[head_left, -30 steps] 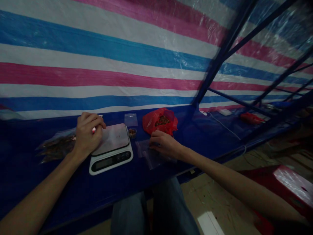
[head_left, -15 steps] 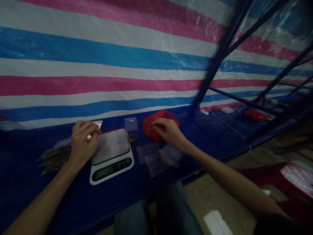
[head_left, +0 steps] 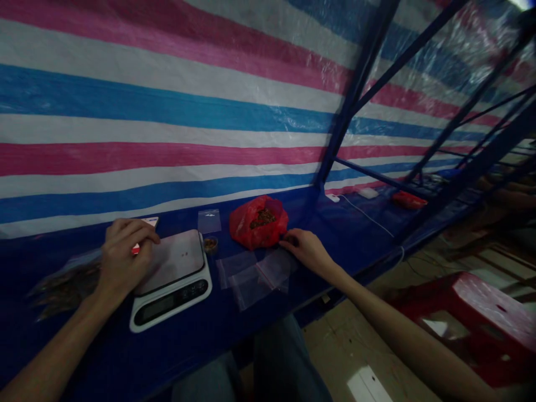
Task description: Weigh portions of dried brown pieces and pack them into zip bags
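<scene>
My left hand (head_left: pixel 127 257) is held over the left edge of the white kitchen scale (head_left: pixel 170 301), its fingers curled in; a small red patch shows between thumb and fingers. Two tiny bits lie on the scale's plate. My right hand (head_left: pixel 310 252) hangs just right of an open red plastic bag (head_left: pixel 247 226) of small brown pieces, fingertips pinched together; whatever they hold is too small to make out. Clear zip bags (head_left: pixel 249 285) lie below the red bag. A small round cup (head_left: pixel 210 244) of brown bits stands beside the scale.
Filled clear bags (head_left: pixel 69 287) lie left of the scale. Behind my left hand is a phone (head_left: pixel 151 221). One zip bag (head_left: pixel 209 220) lies at the back. Blue metal struts (head_left: pixel 345 120) rise at the right, near a white cable (head_left: pixel 368 215). A red stool (head_left: pixel 460 318) stands on the floor.
My right hand has moved off the red bag's opening to its right side, uncovering the brown pieces inside. The view has shifted slightly; my left hand keeps its place by the scale.
</scene>
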`<action>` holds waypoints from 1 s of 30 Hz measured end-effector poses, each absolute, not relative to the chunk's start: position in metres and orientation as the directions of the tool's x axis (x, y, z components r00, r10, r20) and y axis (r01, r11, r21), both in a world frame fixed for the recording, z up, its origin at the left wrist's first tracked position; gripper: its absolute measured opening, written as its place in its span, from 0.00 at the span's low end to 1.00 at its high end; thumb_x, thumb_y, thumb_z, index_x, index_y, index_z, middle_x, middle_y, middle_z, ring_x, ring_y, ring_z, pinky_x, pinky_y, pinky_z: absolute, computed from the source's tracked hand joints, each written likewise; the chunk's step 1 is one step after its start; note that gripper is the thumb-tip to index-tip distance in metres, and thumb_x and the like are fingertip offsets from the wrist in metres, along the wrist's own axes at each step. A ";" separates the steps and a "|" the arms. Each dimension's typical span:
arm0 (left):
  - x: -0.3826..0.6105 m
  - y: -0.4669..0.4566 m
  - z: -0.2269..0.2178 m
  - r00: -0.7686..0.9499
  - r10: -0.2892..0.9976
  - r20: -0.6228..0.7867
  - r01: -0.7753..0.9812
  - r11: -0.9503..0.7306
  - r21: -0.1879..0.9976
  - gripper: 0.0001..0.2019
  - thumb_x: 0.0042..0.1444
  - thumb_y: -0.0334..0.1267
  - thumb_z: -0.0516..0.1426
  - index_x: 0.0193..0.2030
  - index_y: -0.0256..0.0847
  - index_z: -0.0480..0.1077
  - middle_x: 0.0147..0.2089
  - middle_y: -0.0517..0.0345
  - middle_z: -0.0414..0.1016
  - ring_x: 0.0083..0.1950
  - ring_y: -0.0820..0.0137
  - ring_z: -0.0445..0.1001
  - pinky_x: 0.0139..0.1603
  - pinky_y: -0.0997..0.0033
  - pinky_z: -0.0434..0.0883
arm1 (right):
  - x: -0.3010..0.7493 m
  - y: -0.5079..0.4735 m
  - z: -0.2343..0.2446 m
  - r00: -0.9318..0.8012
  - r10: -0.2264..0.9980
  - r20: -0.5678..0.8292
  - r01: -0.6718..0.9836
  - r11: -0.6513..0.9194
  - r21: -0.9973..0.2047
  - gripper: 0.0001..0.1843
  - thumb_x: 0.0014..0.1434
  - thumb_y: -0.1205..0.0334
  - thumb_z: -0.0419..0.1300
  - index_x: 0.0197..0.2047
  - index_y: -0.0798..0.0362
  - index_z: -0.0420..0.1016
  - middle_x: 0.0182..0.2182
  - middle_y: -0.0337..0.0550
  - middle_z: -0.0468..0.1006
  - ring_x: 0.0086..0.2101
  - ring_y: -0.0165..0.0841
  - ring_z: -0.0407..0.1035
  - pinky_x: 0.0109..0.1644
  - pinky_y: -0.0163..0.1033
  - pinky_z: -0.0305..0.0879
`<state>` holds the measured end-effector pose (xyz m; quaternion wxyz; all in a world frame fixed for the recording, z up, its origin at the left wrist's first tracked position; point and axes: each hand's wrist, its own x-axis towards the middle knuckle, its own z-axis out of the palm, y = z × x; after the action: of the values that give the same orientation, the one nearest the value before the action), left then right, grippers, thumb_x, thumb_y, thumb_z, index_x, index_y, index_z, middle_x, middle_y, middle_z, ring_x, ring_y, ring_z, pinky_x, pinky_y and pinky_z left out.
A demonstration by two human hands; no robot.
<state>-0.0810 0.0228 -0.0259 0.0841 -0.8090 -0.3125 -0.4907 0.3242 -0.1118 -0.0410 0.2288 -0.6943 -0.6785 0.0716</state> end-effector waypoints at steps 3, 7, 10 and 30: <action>-0.084 0.025 -0.024 0.322 0.404 0.856 0.595 -0.790 0.149 0.12 0.56 0.26 0.51 0.26 0.43 0.69 0.32 0.56 0.74 0.42 0.60 0.69 0.47 0.53 0.65 | 0.317 -0.106 -0.040 0.091 0.976 0.200 0.940 -0.017 -0.342 0.06 0.63 0.60 0.63 0.36 0.53 0.76 0.34 0.43 0.79 0.32 0.33 0.71 0.33 0.35 0.56; -0.084 0.023 -0.022 0.315 0.429 0.847 0.609 -0.776 0.166 0.12 0.56 0.26 0.51 0.25 0.42 0.68 0.31 0.54 0.74 0.41 0.61 0.68 0.47 0.55 0.65 | 0.321 -0.110 -0.020 0.044 0.980 0.195 0.951 0.019 -0.308 0.04 0.63 0.65 0.62 0.35 0.54 0.76 0.34 0.45 0.79 0.33 0.35 0.72 0.35 0.36 0.57; -0.084 0.021 -0.020 0.304 0.449 0.840 0.609 -0.770 0.191 0.12 0.55 0.25 0.51 0.24 0.42 0.68 0.31 0.54 0.73 0.42 0.60 0.67 0.47 0.56 0.65 | 0.298 -0.118 0.006 -0.048 0.957 0.287 0.923 0.152 -0.354 0.04 0.63 0.65 0.62 0.35 0.54 0.76 0.33 0.44 0.80 0.33 0.35 0.73 0.36 0.36 0.60; -0.085 0.021 -0.018 0.293 0.519 0.803 0.602 -0.753 0.267 0.12 0.52 0.24 0.51 0.24 0.42 0.69 0.32 0.53 0.75 0.44 0.59 0.68 0.50 0.54 0.63 | 0.264 -0.053 0.047 -0.405 0.894 0.190 0.837 0.446 -0.317 0.14 0.57 0.77 0.59 0.41 0.58 0.84 0.38 0.48 0.85 0.39 0.35 0.77 0.44 0.34 0.67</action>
<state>-0.0852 0.0205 -0.0183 0.0429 -0.8029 -0.3490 -0.4814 0.2640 -0.0528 0.0466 0.1675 -0.5191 -0.8337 0.0859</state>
